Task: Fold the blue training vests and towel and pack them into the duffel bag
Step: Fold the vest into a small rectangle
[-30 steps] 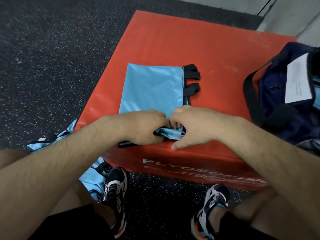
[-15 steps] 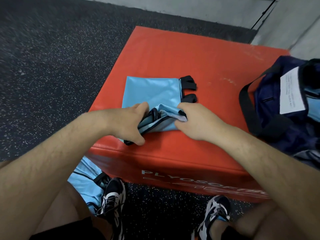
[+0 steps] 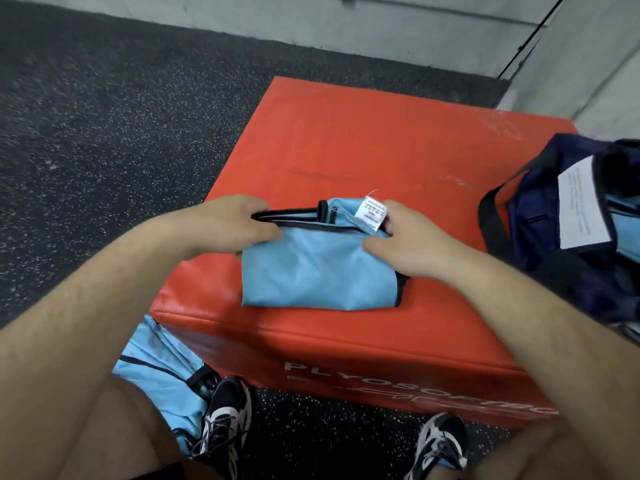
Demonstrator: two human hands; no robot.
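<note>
A light blue training vest (image 3: pixel 317 268) with black trim lies folded in half on the red plyo box (image 3: pixel 363 147), near its front edge. A white care label (image 3: pixel 373 212) sticks up at the fold's far right corner. My left hand (image 3: pixel 235 225) pinches the far left edge by the black trim. My right hand (image 3: pixel 407 242) grips the far right corner just under the label. The navy duffel bag (image 3: pixel 554 216) stands open at the right of the box, with blue fabric and a white paper inside.
Another light blue vest (image 3: pixel 162 375) lies on the dark speckled floor by my left shoe (image 3: pixel 225 420). My right shoe (image 3: pixel 441 445) is in front of the box. A grey wall (image 3: pixel 381 22) runs behind the box.
Both hands lifted the vest's near edge and carried it away from me, folding the vest in half. The black straps at the far end are now covered and the care label shows.
</note>
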